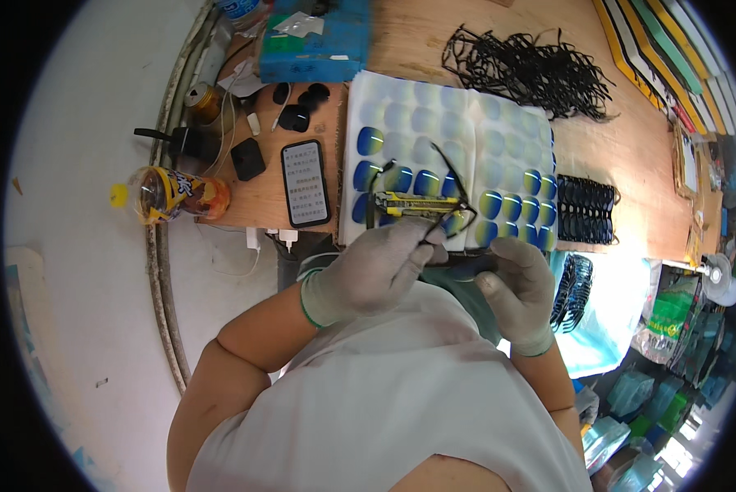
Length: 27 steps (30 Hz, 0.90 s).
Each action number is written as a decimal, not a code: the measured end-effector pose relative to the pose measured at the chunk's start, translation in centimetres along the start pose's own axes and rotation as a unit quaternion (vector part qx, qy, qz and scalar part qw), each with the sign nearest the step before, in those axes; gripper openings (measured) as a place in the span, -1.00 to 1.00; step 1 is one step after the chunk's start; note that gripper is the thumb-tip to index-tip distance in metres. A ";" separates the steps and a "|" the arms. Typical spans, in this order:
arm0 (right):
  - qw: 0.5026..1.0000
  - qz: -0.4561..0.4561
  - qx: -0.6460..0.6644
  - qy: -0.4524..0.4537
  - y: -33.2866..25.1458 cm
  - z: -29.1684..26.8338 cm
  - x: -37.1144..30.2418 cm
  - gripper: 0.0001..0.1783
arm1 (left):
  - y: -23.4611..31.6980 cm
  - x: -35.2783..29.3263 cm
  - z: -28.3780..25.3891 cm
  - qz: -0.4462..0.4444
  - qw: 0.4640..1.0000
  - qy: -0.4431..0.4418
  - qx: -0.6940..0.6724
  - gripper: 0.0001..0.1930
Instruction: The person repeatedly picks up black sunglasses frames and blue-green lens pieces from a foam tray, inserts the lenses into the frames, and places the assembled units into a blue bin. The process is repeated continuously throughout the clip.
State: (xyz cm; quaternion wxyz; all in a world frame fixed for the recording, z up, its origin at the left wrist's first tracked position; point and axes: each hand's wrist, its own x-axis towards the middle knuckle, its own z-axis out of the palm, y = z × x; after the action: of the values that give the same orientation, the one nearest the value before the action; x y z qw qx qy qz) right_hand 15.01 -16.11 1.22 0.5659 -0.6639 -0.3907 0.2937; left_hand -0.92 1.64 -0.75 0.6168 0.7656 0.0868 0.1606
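Note:
My left hand (376, 266), in a pale glove, is closed on a black glasses frame (470, 207), whose temple arms point up and away from me. My right hand (520, 283), gloved too, pinches a dark lens (471, 269) between thumb and fingers, close beside the frame. Just beyond both hands lie white sheets (473, 123) bearing rows of blue mirrored sunglass lenses (370, 141). On them rests a yellow tool (417, 204) resembling a utility knife, partly behind the glasses frame. The frame's front is largely covered by my left fingers.
At left are a phone (306, 184), a drink bottle (171, 195), a can (202, 102) and loose dark lenses (294, 119). A blue box (315, 45) stands behind. Black frame parts (532, 74) are heaped far right; stacked black frames (586, 210) lie nearer. A fan (719, 275) stands right.

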 end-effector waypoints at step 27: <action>0.965 0.130 0.109 -0.199 -2.5 -5.2 -1.5 -0.76 | 4.7 -0.5 2.7 0.001 0.989 -0.145 0.032 -0.80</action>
State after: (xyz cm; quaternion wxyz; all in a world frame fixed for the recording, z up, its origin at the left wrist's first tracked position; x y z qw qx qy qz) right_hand 18.09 -19.91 4.56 0.5030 -0.5715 -0.3715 0.5314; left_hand -0.73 -2.08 3.24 0.5977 0.8004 0.0009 0.0461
